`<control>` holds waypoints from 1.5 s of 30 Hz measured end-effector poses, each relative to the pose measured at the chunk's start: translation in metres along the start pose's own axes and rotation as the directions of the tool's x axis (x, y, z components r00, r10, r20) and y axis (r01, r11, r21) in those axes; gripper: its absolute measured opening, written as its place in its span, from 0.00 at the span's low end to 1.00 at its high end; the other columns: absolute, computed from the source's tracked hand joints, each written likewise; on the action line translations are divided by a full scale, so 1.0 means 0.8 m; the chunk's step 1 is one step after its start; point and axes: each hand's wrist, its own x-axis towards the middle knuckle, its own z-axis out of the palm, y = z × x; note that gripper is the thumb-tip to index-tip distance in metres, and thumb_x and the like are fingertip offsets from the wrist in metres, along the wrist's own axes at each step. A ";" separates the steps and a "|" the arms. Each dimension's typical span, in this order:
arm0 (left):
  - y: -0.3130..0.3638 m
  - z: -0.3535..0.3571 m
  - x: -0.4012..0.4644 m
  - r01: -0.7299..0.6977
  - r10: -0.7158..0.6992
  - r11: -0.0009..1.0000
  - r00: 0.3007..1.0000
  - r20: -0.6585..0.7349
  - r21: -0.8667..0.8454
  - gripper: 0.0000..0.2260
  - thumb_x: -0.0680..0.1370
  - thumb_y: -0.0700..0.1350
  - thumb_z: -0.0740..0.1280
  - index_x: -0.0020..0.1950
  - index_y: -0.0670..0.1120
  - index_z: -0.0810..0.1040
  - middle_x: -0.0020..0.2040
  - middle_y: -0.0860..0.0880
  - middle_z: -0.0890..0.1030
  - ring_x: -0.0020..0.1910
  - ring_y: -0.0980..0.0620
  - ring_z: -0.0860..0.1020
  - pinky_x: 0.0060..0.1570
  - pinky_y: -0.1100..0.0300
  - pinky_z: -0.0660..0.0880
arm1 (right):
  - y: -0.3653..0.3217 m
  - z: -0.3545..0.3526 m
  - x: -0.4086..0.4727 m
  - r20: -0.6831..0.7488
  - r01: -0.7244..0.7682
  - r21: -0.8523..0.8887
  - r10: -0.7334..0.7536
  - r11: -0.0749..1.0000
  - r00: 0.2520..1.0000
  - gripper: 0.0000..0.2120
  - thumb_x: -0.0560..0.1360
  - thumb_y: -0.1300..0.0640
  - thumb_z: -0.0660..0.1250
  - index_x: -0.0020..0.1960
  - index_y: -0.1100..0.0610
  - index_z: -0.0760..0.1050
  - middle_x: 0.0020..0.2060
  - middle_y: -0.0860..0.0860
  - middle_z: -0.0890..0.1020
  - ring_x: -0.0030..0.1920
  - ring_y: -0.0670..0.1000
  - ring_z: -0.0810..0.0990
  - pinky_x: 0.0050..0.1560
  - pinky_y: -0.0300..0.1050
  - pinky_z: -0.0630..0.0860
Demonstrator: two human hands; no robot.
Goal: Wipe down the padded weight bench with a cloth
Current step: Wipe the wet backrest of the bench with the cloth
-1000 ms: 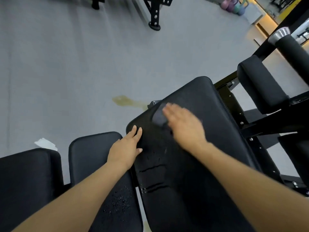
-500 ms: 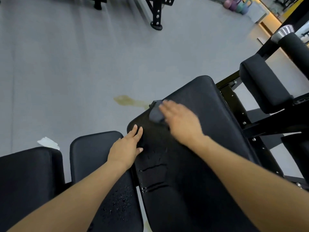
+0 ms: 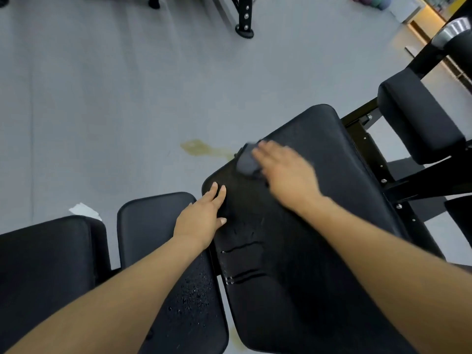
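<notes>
The black padded bench back (image 3: 319, 226) slopes from bottom centre up to the right. A dark grey cloth (image 3: 246, 159) lies at the pad's far left edge. My right hand (image 3: 283, 172) presses flat on the cloth with straight fingers and is blurred by motion. My left hand (image 3: 204, 215) rests flat on the pad's left edge, fingers straight. Water drops sit on the narrow black seat pad (image 3: 158, 221) left of it, under my left forearm.
Another black pad (image 3: 43, 256) lies at the bottom left. A padded roller (image 3: 419, 123) and black frame bars (image 3: 367, 154) stand to the right. A yellowish stain (image 3: 199, 148) and a white scrap (image 3: 84, 212) mark the grey floor. A rack foot (image 3: 244, 26) stands far ahead.
My right hand has slid the cloth up and left along the pad toward its far left edge. My left hand has stayed in place.
</notes>
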 end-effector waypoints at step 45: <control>-0.061 0.006 -0.039 -0.019 -0.017 0.942 0.994 0.104 0.336 0.33 0.81 0.55 0.54 0.77 0.46 0.38 0.78 0.49 0.37 0.77 0.51 0.40 0.74 0.47 0.47 | -0.102 0.040 -0.074 0.178 0.079 0.001 -0.078 0.997 0.981 0.20 0.74 0.55 0.56 0.64 0.56 0.75 0.64 0.56 0.76 0.63 0.56 0.76 0.65 0.49 0.65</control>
